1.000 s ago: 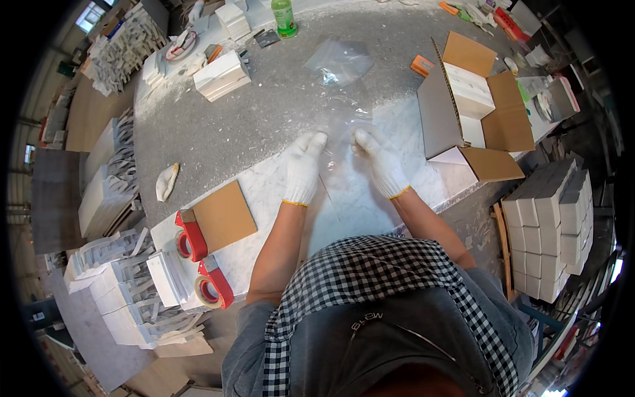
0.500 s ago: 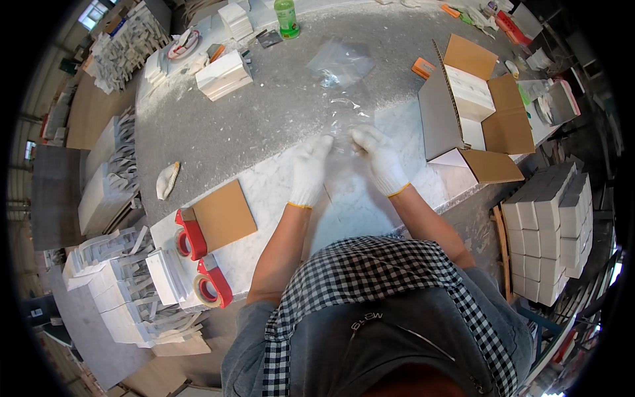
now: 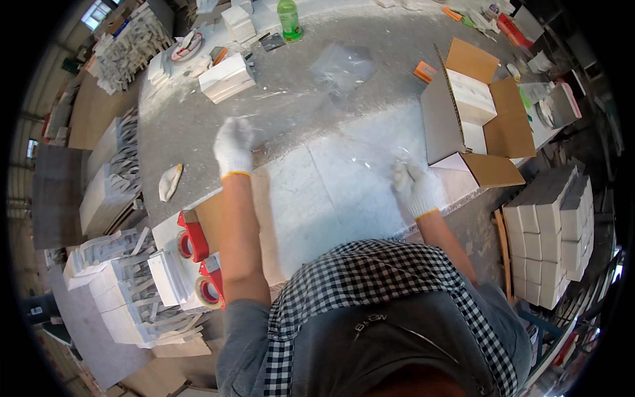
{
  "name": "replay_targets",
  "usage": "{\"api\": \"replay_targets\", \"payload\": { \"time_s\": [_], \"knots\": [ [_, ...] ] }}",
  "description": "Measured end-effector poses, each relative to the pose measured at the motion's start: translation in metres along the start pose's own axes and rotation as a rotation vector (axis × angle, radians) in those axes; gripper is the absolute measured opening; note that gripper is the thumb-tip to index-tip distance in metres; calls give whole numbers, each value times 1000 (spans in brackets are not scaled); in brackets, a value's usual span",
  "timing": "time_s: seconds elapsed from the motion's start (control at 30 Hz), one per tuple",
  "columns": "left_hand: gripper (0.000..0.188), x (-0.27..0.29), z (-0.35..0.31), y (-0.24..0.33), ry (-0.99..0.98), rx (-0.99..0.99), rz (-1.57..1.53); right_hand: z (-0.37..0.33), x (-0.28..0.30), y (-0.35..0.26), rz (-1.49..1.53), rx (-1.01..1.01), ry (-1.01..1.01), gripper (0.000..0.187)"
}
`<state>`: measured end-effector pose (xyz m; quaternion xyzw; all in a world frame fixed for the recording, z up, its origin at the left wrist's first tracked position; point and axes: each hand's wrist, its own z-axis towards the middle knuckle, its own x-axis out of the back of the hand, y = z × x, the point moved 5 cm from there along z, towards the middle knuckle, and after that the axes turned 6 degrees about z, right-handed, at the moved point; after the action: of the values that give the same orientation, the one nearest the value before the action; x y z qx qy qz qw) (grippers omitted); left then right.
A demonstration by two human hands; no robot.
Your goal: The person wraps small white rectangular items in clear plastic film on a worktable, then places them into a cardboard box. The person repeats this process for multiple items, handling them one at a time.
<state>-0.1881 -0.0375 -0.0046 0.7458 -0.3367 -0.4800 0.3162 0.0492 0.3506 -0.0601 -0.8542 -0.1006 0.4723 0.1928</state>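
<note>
A thin clear plastic bag (image 3: 362, 159) stretches between my hands over pale marble tiles (image 3: 321, 195); its outline is hard to follow. My left hand (image 3: 234, 144), in a white knit glove, is closed on its left side above the grey tabletop (image 3: 192, 142). On the right, my gloved right hand (image 3: 413, 187) pinches the other side near the tiles, its fingertips slightly blurred. Beyond them lies a pile of clear plastic bags (image 3: 344, 66). A brown cardboard piece (image 3: 210, 215) shows partly behind my left forearm.
An open cardboard box (image 3: 442, 119) with white blocks inside stands at right. Two red tape dispensers (image 3: 192, 237) and white slabs (image 3: 167, 274) sit at left. White blocks (image 3: 226, 78), a green bottle (image 3: 289, 21) and an orange item (image 3: 424, 71) are farther back.
My hands have moved apart, the left one to the left and the right one to the right and nearer me. The plastic has spread out between them. My left forearm now covers part of the cardboard.
</note>
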Motion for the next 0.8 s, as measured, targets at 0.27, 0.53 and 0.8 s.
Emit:
{"api": "replay_targets", "payload": {
  "time_s": [0.27, 0.53, 0.8],
  "knots": [
    [20, 10, 68, 120, 100, -225, 111, -113, 100, -40, -980, 413, 327, 23],
    [36, -112, 163, 147, -391, -950, 834, -194, 189, -59, -1930, 177, 272, 28],
    [36, -338, 65, 41, -473, -328, 330, -189, 170, -27, -1825, 94, 226, 14]
  ]
}}
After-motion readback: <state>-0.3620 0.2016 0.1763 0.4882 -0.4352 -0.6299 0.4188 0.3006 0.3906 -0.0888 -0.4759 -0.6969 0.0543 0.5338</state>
